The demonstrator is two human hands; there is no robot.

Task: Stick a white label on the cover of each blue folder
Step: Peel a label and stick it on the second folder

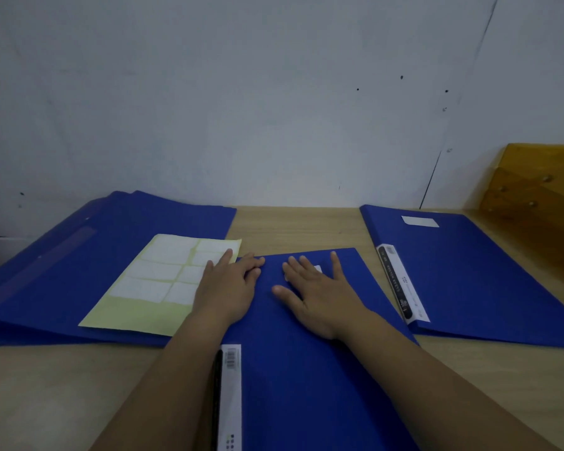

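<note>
**Both hands flat on the middle folder**

I see my right hand spread flat on the middle folder, fingers straight, pressing a white label that peeks out beneath them near the cover's top. My left hand lies flat, fingers together, across that folder's left edge and the label sheet. The sheet rests on the left folders. The right folder bears a label near its top.

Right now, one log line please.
right hand pressing label on middle folder | left hand steadying | right folder labelled
</note>
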